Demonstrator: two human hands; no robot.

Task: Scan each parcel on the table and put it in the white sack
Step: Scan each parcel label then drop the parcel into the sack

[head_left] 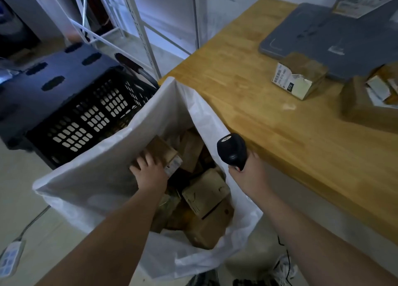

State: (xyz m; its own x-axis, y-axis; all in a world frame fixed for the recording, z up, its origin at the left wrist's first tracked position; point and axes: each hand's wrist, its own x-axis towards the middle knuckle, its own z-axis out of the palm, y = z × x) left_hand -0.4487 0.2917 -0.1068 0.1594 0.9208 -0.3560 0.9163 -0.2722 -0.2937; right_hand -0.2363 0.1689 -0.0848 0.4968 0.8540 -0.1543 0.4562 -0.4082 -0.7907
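Left hand (150,169) reaches into the open white sack (103,163), fingers curled over a labelled cardboard parcel (165,154) (atop other boxes). Right hand (247,169) grips a black barcode scanner (232,150) beside the wooden table (247,105).

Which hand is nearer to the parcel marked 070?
Right. The right hand is at the table edge, short of the parcel; the left hand is farther, in the white sack.
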